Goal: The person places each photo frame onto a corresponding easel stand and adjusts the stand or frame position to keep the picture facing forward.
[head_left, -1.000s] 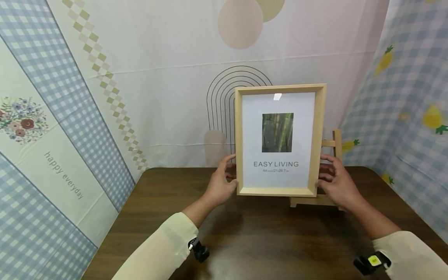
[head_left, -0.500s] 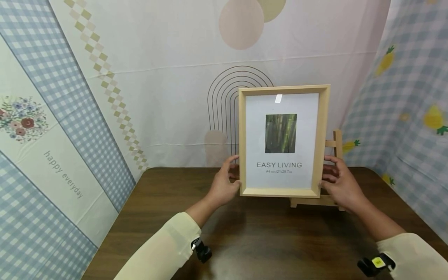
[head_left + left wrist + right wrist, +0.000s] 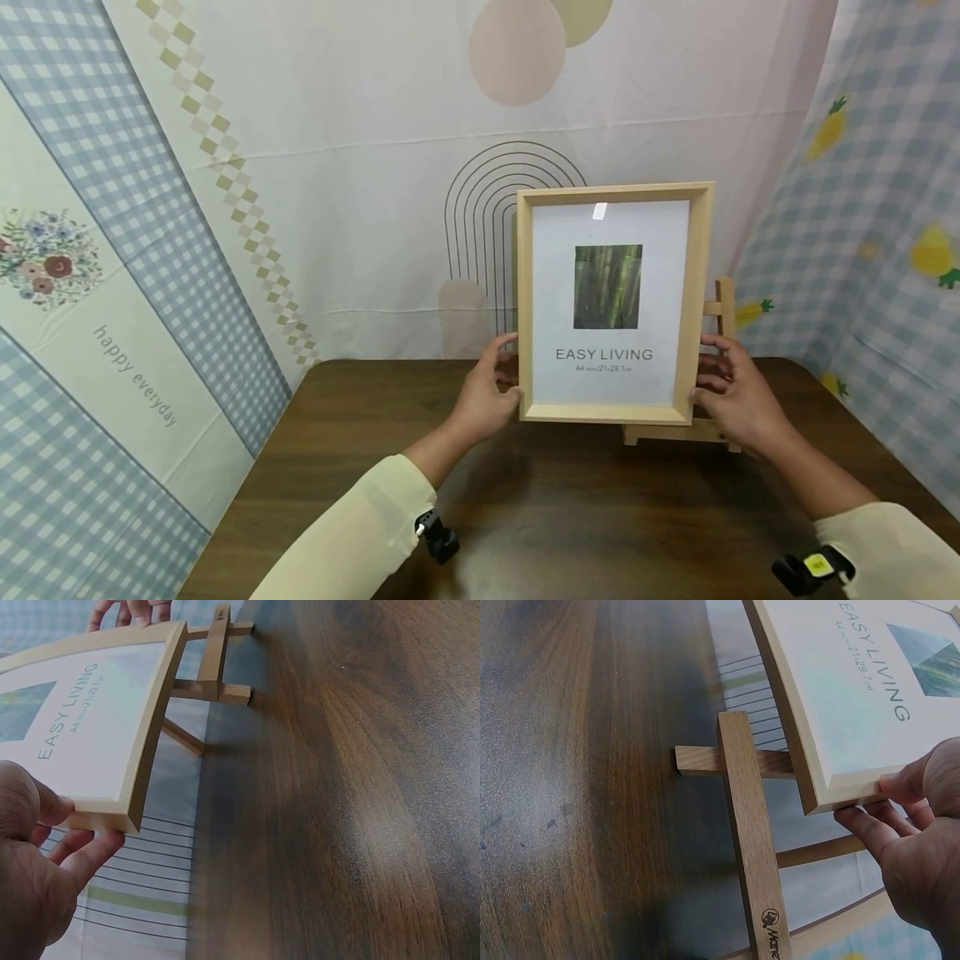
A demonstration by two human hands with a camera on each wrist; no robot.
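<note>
A light wood picture frame (image 3: 615, 412) stands upright between the two hands, its white sheet reading "EASY LIVING" under a small bamboo picture. The left hand (image 3: 483, 396) grips its left side near the lower corner, thumb in front and fingers behind. On the opposite side, the right hand (image 3: 738, 400) pinches the frame the same way. Behind it is a small wooden easel (image 3: 675, 431), mostly hidden in the head view. In the right wrist view, the frame's lower edge is off the table, beside the easel's upright (image 3: 742, 825).
A dark brown wooden table (image 3: 360, 417) lies under the hands and the easel. Behind it hangs a pale patterned cloth (image 3: 360, 208). Blue checked cloth with pineapples (image 3: 885, 333) covers the right side, and another checked cloth (image 3: 135, 125) hangs at left.
Both hands have carried the frame slightly to the right, so it covers more of the easel. Their grip on its sides looks the same.
</note>
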